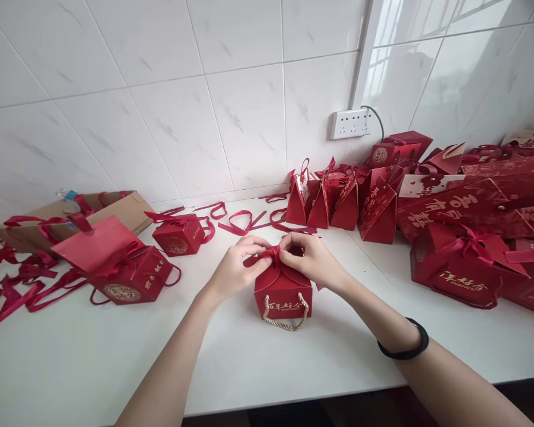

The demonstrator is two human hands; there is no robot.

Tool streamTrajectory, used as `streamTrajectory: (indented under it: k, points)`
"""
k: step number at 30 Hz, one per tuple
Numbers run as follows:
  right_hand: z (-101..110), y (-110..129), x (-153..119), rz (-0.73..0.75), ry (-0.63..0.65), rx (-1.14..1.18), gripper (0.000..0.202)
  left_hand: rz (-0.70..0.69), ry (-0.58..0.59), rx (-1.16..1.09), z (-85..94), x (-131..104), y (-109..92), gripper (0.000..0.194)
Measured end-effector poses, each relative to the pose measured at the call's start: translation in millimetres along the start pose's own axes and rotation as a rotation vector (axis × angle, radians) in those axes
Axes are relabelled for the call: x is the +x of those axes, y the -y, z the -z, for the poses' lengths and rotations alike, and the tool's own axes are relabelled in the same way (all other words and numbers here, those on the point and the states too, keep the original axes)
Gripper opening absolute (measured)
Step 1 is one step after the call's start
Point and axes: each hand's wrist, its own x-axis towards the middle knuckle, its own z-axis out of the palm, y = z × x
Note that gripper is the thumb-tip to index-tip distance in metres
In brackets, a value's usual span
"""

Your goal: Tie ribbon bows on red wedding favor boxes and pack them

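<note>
A small red gift box (283, 296) with gold lettering and a gold rope handle (285, 325) stands upright on the white table in front of me. On its top is a red ribbon (273, 254), gathered in a knot or bow. My left hand (244, 264) pinches the ribbon from the left, thumb and fingers pressed together. From the right, my right hand (310, 256) pinches the same ribbon, its fingertips close to those of my left hand. The fingers partly hide the ribbon and the box's top.
Left are an open cardboard box (136, 216) with ribbons and red boxes (178, 236). Loose ribbons (240, 224) lie by the tiled wall. Many red boxes (378, 213) crowd the right, below a power strip (350, 124). The table edge (293, 400) is nearest me.
</note>
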Motion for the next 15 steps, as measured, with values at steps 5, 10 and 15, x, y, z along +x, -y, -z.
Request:
streamTrajectory:
  k: [5,10,15]
  points:
    - [0.0,-2.4,-0.2,0.026,-0.017,-0.036,0.009,0.037,0.008,0.003,-5.9,-3.7,-7.1,0.021]
    - [4.5,-1.2,0.0,0.075,0.034,-0.058,0.010,0.131,-0.040,-0.116,-11.5,-3.4,-6.7,0.026]
    - [6.5,0.8,-0.5,0.080,0.073,-0.067,0.015,0.204,0.028,-0.467,-11.9,-0.1,0.2,0.023]
